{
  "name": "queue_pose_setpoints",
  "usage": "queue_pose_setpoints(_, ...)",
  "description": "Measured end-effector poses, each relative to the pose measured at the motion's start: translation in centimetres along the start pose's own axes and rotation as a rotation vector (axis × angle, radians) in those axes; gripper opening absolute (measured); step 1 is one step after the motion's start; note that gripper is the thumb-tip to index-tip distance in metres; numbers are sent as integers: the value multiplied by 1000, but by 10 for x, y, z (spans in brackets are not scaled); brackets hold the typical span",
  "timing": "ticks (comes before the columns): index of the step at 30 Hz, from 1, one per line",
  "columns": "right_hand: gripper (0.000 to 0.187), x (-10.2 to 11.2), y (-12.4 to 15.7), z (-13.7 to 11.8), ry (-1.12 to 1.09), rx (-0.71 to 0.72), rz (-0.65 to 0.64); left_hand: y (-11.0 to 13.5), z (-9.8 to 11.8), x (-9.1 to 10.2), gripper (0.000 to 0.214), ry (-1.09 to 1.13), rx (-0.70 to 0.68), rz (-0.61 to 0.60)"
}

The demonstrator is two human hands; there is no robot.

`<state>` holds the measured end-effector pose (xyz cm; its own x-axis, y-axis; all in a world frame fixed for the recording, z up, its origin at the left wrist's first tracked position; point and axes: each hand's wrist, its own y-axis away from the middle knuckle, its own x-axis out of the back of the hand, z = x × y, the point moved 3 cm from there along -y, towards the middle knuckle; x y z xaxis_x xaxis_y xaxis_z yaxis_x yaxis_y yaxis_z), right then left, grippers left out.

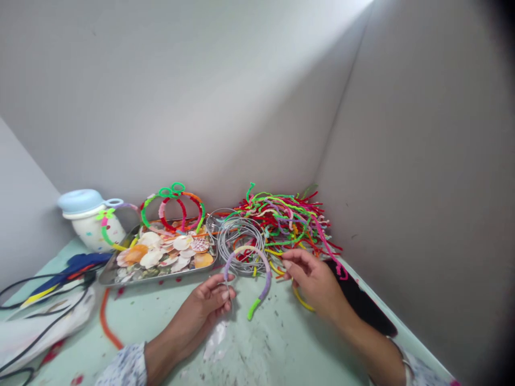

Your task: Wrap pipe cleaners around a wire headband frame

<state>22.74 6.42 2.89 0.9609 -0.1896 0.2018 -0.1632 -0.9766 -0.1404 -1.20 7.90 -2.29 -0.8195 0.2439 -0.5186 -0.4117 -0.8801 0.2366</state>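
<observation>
Seashells (pixel 161 254) fill a shallow metal tray (pixel 105 277) on the pale green bench (pixel 281 343). Just right of the tray, the left hand (pixel 207 303) pinches one end of an arched headband wrapped in purple and pink pipe cleaner (pixel 267 279), whose green tip touches the bench. Further right of the tray, the right hand (pixel 314 279) is half-curled over a yellow pipe cleaner (pixel 302 304); whether it grips this cannot be told. A heap of coloured pipe cleaners (pixel 281 214) lies beyond.
</observation>
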Motion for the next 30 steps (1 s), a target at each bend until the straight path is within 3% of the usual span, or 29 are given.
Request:
queue_pose_setpoints(3, 12, 9, -10, -23, 293, 261, 16, 0, 0, -1, 33, -43, 1, -7)
queue_pose_setpoints(7, 23, 23, -47, -41, 691, 506, 228, 0, -2, 0, 29, -67, -2, -33)
queue_pose_setpoints(9, 29, 26, -68, -38, 906, 457, 255, -1, -3, 0, 26, -68, -7, -51)
queue_pose_setpoints(12, 23, 23, -83, -25, 981, 415, 140, -1, -3, -1, 24, -74, -12, -54)
queue_pose_setpoints(16, 21, 16, -69, -4, 1040, 384, -8, -1, -3, -2, 22, -81, -6, -47)
queue_pose_setpoints(20, 21, 18, -54, 6, 1078, 353, -76, 0, -3, -3, 23, -83, -18, -52)
queue_pose_setpoints(25, 22, 25, -53, 5, 1059, 375, -50, -1, -4, -3, 22, -121, -43, -72)
queue_pose_setpoints(30, 28, 42, -60, -9, 969, 404, 103, -2, -6, -1, 22, -158, -61, -76)
